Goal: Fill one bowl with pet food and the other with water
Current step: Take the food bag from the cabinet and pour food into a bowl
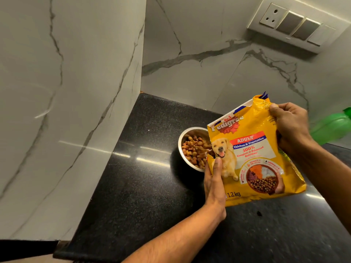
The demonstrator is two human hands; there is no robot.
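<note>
Both hands grip the yellow pet food bag above the black worktop. The left hand pinches the bag's lower left edge, thumb on the printed front and fingers behind. The right hand closes around the upper right corner, thumb pressed on the crumpled top.

The bag is tilted, its left side hanging over the steel bowl, which stands toward the worktop's back edge, not far from the corner where the 2 marble walls meet. Brown and orange kibble covers the part of the bowl that shows. The bag hides the bowl's right side, so how full it is can only be guessed; it looks well loaded.

The step in hand is the food fill, and it seems close to done. No pellets can be seen falling, so whether the pour is running or finished is not clear.

A green plastic bottle lies blurred at the right edge of the view, probably the water source. The 2nd bowl is not in view; it may sit behind the bag or out of frame.

The next move calls for righting the bag so nothing spills over the rim, then setting it down on the worktop clear of the bowl. That frees the hands for the bottle and the other bowl.
</note>
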